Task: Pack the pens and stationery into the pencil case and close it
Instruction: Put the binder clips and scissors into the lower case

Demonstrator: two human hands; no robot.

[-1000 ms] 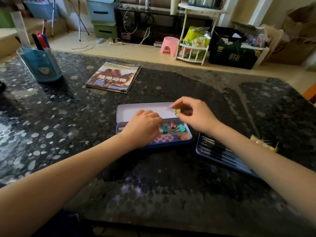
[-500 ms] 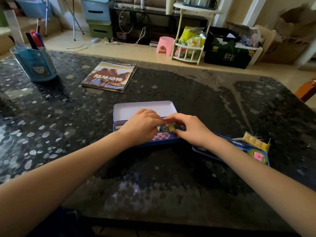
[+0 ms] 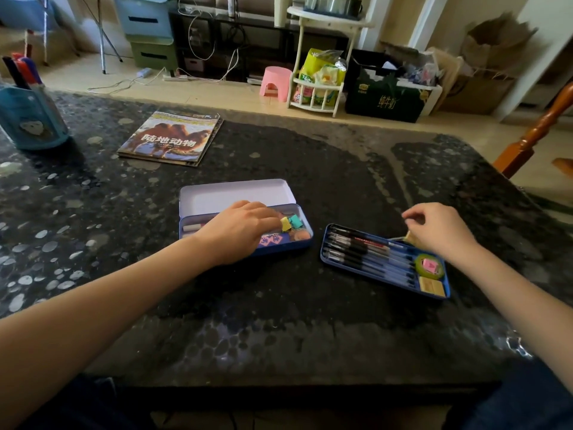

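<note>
Dark speckled stone made up the table (image 3: 310, 321), behind which a floor crowded with a pink stool (image 3: 275, 83), a white rack (image 3: 319, 88) and storage boxes could be seen. Near the middle of the table a blue tin pencil case (image 3: 217, 200) was laid with its lid thrown back flat toward the far edge. Its tray was covered in part by the left hand (image 3: 238, 231), whose fingers were bent down into the tray beside a yellow binder clip (image 3: 285, 224) and a teal binder clip (image 3: 295, 220); whether either clip was pinched could not be told. A white eraser-like piece (image 3: 193, 227) was seen at the tray's left end. Just to the right of the case, toward the table's right edge, a separate blue insert tray (image 3: 384, 262) was set at a slant, and a row of black pens (image 3: 362, 249) was held in it, with a green tape roll (image 3: 429, 266) and a tan block (image 3: 432, 287) at its near right end. Over the tray's far edge the right hand (image 3: 440, 231) was held, its fingers curled and a small pale item (image 3: 410, 236) pinched at their tips. A magazine (image 3: 172, 139) was laid toward the far left of the table, and a blue pen holder (image 3: 31, 119) with markers stood at the left edge.
</note>
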